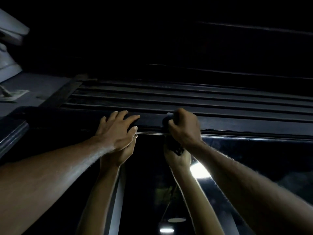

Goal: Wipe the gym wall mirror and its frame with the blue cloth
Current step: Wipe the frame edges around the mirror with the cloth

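Observation:
I look up at the top of the wall mirror (254, 167), whose dark glass reflects both my arms and hands. Its dark frame (237, 123) runs across the view above the glass. My left hand (116, 129) lies flat with spread fingers on the frame's top rail. My right hand (183, 128) is fisted around a bunched cloth (166, 120), which looks nearly black in this dim light, and presses it against the frame. Most of the cloth is hidden inside the fist.
Dark ribbed moulding (169, 97) runs above the frame, under a black ceiling. A pale wall part (10, 39) shows at the upper left. Bright lamps (199, 170) reflect in the glass below my hands.

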The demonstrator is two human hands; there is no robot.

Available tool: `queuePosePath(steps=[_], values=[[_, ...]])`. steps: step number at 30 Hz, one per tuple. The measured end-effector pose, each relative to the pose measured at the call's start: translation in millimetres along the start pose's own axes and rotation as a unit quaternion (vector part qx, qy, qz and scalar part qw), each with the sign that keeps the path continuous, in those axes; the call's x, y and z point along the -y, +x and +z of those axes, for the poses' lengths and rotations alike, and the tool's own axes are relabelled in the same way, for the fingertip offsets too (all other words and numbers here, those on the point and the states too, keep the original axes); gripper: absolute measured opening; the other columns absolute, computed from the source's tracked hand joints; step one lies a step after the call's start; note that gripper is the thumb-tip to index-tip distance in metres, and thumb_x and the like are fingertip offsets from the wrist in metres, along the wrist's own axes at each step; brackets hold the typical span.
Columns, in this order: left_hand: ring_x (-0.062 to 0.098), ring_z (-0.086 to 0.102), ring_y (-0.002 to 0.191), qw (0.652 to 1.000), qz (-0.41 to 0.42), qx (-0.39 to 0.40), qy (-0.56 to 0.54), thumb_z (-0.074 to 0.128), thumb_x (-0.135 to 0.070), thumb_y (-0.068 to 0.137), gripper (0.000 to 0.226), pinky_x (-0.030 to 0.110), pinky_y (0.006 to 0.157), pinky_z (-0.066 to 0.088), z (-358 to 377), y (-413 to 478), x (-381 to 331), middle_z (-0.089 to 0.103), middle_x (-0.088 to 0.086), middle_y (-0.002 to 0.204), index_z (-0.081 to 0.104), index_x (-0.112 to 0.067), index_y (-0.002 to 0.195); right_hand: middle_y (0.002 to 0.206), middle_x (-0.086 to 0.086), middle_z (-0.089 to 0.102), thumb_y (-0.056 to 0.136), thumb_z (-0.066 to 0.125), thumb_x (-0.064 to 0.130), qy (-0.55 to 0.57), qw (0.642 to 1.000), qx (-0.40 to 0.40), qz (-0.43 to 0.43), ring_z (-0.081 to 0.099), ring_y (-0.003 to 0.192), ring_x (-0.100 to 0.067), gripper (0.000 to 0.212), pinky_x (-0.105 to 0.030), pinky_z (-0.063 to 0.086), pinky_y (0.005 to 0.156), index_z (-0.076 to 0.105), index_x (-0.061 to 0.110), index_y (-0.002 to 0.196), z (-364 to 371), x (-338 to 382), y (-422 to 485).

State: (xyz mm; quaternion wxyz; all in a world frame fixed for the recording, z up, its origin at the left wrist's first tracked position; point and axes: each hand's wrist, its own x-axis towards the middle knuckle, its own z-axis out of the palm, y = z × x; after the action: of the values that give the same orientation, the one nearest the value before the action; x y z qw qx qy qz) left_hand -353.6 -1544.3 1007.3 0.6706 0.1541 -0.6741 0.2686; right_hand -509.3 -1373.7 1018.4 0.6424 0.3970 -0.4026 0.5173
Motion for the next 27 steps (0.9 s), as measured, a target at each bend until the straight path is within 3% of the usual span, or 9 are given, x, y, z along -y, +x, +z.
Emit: queuePosePath(steps=[3,6,10,14,16,18,20,25,27], values=[[0.022,0.015,0.153,1.000,0.017,0.008,0.013,0.036,-0.052,0.103,0.055,0.058,0.119,0.020,-3.1,2.5,5.4,0.020,-0.005,0.165,0.021,-0.048,0.156,0.111,-0.006,0.060,0.089,0.067,0.029,-0.027,0.995,-0.063,0.075,0.055,0.092,-0.021,0.024,-0.031,0.042,0.074,0.060,0.019,0.110,-7.0,1.1,25.1],[0.021,0.017,0.152,1.000,0.025,0.013,0.014,0.037,-0.056,0.102,0.056,0.057,0.118,0.022,-5.6,5.4,15.0,0.021,-0.006,0.164,0.021,-0.049,0.156,0.118,-0.013,0.058,0.092,0.068,0.030,-0.123,0.979,-0.018,0.163,0.057,0.104,-0.029,0.032,-0.043,0.052,0.089,0.059,0.015,0.119,-4.1,-1.3,47.4],[0.020,0.017,0.152,0.999,0.030,0.015,0.007,0.039,-0.060,0.100,0.058,0.057,0.117,0.021,-5.6,10.1,23.0,0.022,-0.005,0.164,0.023,-0.050,0.155,0.108,-0.007,0.067,0.090,0.071,0.027,-0.085,0.993,0.078,-0.005,0.064,0.099,-0.025,0.023,-0.043,0.056,0.084,0.069,0.017,0.110,14.0,12.6,39.3],[0.020,0.019,0.151,0.999,0.041,0.011,0.005,0.040,-0.059,0.100,0.057,0.054,0.118,0.023,-5.6,12.3,34.4,0.024,-0.004,0.164,0.025,-0.050,0.155,0.101,-0.002,0.062,0.086,0.072,0.021,-0.094,0.980,0.084,-0.154,0.055,0.089,-0.017,0.026,-0.028,0.039,0.070,0.070,0.021,0.111,2.9,14.4,16.6],[0.020,0.020,0.150,0.999,0.041,0.008,0.005,0.040,-0.057,0.101,0.056,0.053,0.118,0.024,-7.3,9.9,42.8,0.025,-0.004,0.163,0.026,-0.049,0.155,0.101,-0.008,0.063,0.085,0.070,0.023,-0.106,0.990,0.018,-0.095,0.058,0.090,-0.026,0.023,-0.033,0.043,0.071,0.071,0.017,0.107,-8.2,0.5,10.5],[0.020,0.020,0.151,0.999,0.040,0.009,0.002,0.040,-0.055,0.101,0.056,0.053,0.119,0.024,-9.4,6.3,52.7,0.024,-0.004,0.164,0.025,-0.048,0.155,0.106,-0.018,0.059,0.088,0.066,0.025,-0.144,0.986,-0.078,0.033,0.056,0.100,-0.038,0.027,-0.038,0.045,0.078,0.067,0.011,0.111,-16.5,-11.6,4.2],[0.019,0.019,0.151,0.999,0.043,0.011,0.005,0.040,-0.052,0.102,0.057,0.053,0.120,0.024,-10.3,2.2,60.3,0.023,-0.003,0.165,0.024,-0.047,0.156,0.114,-0.023,0.053,0.090,0.062,0.022,-0.154,0.976,-0.096,0.118,0.051,0.107,-0.041,0.031,-0.038,0.041,0.083,0.060,0.009,0.119,-13.8,-14.9,-5.6],[0.018,0.021,0.151,0.999,0.044,0.003,-0.005,0.042,-0.050,0.101,0.056,0.052,0.120,0.024,-13.5,-1.3,72.1,0.026,-0.004,0.163,0.027,-0.047,0.155,0.112,-0.019,0.054,0.089,0.061,0.022,-0.082,0.990,-0.063,0.095,0.055,0.104,-0.037,0.029,-0.041,0.048,0.086,0.062,0.014,0.118,14.2,16.0,-20.3],[0.018,0.021,0.150,0.999,0.044,0.002,-0.010,0.043,-0.050,0.101,0.055,0.052,0.120,0.024,-14.2,-1.4,73.5,0.027,-0.005,0.163,0.029,-0.048,0.155,0.107,-0.015,0.061,0.086,0.064,0.024,-0.051,0.997,-0.029,0.052,0.059,0.099,-0.033,0.029,-0.032,0.044,0.080,0.067,0.018,0.114,26.9,33.3,-20.6]])
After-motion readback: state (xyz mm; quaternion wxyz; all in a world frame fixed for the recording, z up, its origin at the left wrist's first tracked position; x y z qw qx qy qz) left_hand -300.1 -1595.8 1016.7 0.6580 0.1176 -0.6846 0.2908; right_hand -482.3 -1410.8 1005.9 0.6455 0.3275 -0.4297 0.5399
